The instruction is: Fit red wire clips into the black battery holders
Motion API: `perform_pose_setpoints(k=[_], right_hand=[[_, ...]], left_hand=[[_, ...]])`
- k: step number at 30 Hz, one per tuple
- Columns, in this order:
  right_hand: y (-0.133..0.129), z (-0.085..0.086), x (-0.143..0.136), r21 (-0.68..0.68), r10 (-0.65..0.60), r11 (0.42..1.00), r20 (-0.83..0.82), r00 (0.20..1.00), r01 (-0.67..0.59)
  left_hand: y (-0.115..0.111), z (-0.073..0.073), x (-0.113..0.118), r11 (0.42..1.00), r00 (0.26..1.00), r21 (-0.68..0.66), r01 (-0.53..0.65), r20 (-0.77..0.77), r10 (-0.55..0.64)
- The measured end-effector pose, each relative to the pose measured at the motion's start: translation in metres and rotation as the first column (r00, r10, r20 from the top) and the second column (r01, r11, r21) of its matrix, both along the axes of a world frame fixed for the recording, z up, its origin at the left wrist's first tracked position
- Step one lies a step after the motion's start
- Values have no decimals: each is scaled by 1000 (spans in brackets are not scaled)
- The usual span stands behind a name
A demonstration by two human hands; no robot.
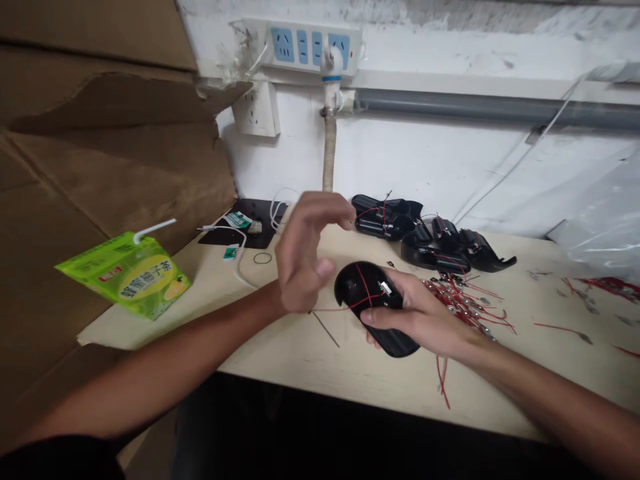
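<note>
My right hand (415, 313) is closed around a black rounded plastic housing (395, 343), thumb on top and fingers beneath. Red wires (364, 283) run across the housing near a small white connector (385, 288). One red wire reaches left past its edge, towards my left hand. My left hand (310, 253) is raised just left of the housing, slightly blurred. Its fingers curve over and its thumb stands apart, with nothing visible between them. Below it, a thin dark strand (326, 330) lies on the table (280, 350).
More black housings (435, 247) with red wires lie at the back. A pile of red wires with metal parts (470, 303) is right of my right hand. A green drink pouch (135, 277) with a straw is at left, by cardboard (100, 160). A power strip (310, 47) hangs above.
</note>
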State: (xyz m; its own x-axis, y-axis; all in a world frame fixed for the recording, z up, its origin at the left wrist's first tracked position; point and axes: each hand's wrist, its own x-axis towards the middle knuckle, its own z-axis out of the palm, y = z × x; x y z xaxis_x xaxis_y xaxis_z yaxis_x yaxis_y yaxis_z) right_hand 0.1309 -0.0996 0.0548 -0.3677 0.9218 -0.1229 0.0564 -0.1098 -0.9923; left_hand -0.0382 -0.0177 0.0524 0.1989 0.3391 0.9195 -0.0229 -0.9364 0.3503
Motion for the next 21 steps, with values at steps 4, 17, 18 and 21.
perform_pose_setpoints(k=[4, 17, 18, 21], right_hand=[[-28, 1, -6, 180, 350, 870, 432, 831, -460], [-66, -79, -39, 496, 56, 487, 804, 592, -719], [-53, -54, -22, 540, 30, 491, 773, 633, -683], [0, 4, 35, 671, -258, 608, 672, 694, -424]], left_hand=[[19, -4, 2, 982, 981, -86, 165, 119, -155], [19, -1, 2, 993, 931, 95, -75, -351, 104], [20, -2, 3, 989, 921, 106, -99, -366, 132], [23, -6, 4, 982, 898, 112, -150, -401, 183]])
